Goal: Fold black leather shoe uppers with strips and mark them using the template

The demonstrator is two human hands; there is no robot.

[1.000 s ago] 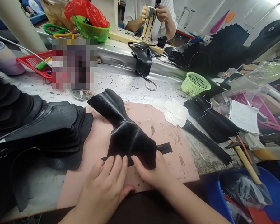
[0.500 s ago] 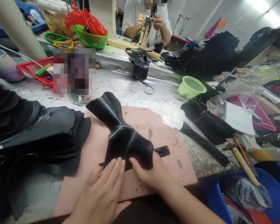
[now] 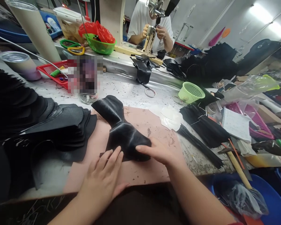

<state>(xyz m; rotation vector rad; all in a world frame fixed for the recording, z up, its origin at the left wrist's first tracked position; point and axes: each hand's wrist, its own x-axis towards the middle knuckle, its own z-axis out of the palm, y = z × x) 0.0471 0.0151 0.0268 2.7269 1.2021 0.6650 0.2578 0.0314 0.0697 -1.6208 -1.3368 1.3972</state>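
A glossy black leather piece [image 3: 125,136], narrow at its waist and wide at both ends, lies on a pink sheet [image 3: 140,173]. My left hand [image 3: 103,172] rests with its fingers stretched out and their tips on the leather's near left edge. At the right end, my right hand [image 3: 162,153] holds the leather with the thumb on top; its other fingers are hidden beneath or behind it. A small dark strip end [image 3: 102,154] shows by my left fingertips.
Stacked black pieces [image 3: 63,122] stand left. White pieces [image 3: 170,118], a green basket [image 3: 191,92] and black strips [image 3: 206,126] lie right. A hammer [image 3: 239,168] overhangs a blue bin [image 3: 262,190]. Across the bench, a person [image 3: 135,28] works at a sewing machine [image 3: 150,40].
My right hand has moved up along the leather's right end, which has curled under. The dark strip on the right no longer shows. The view has shifted slightly.
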